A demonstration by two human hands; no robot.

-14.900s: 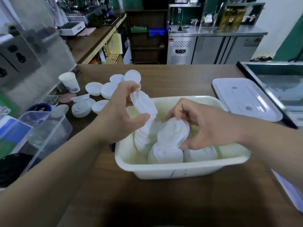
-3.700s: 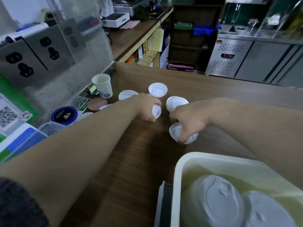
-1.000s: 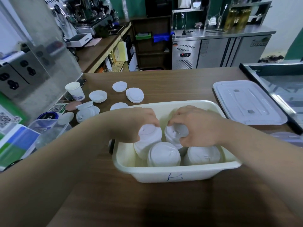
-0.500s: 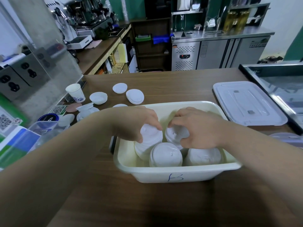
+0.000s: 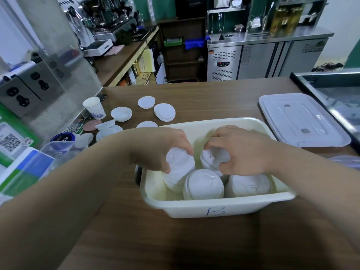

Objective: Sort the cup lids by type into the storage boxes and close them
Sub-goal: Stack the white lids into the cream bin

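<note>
White lid stacks [image 5: 203, 186] in cream box [image 5: 191, 209]

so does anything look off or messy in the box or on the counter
The lid stack gripped by the left hand looks tilted, not upright, in the box; the right hand holds the rear stack. On the counter, loose lids lie scattered, unsorted.

- Storage box [image 5: 194, 208], front wall: a hand-drawn blue "B" (loosely written; could pass for "13").
- Card [image 5: 75, 128] on the worktop [image 5: 214, 98], left: printed QR code, words illegible.
- Sign [image 5: 8, 142], far left: second QR code.
- Steel cabinet label [image 5: 313, 48]: too small to read.
</note>
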